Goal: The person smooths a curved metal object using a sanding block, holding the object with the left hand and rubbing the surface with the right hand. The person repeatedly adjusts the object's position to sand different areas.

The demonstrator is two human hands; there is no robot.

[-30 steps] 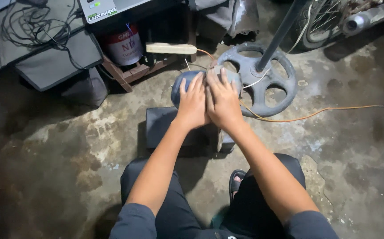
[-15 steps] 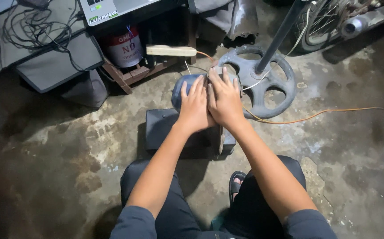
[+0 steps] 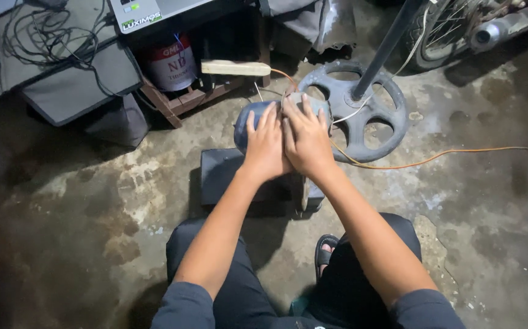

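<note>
Nothing much has shifted since the earlier frames: both hands stay pressed side by side on the rounded blue-grey motor housing [image 3: 249, 122]. Left hand [image 3: 266, 145] lies flat on its blue top, fingers spread; right hand [image 3: 306, 139] covers the greyer end, thumbs touching. That housing sits on a dark block [image 3: 224, 176] on the concrete floor [image 3: 75, 231], just beside a round spoked base [image 3: 370, 119] with a pole, an orange wire [image 3: 447, 155] trailing off.

Two hands, a left hand [image 3: 266, 146] and a right hand [image 3: 308, 141], one blue-grey rounded housing [image 3: 244, 122], one round spoked stand base [image 3: 361, 109], one wooden block [image 3: 235, 67], one red-and-white paint can [image 3: 171, 64] and one orange cable [image 3: 434, 158] are counted.
</note>
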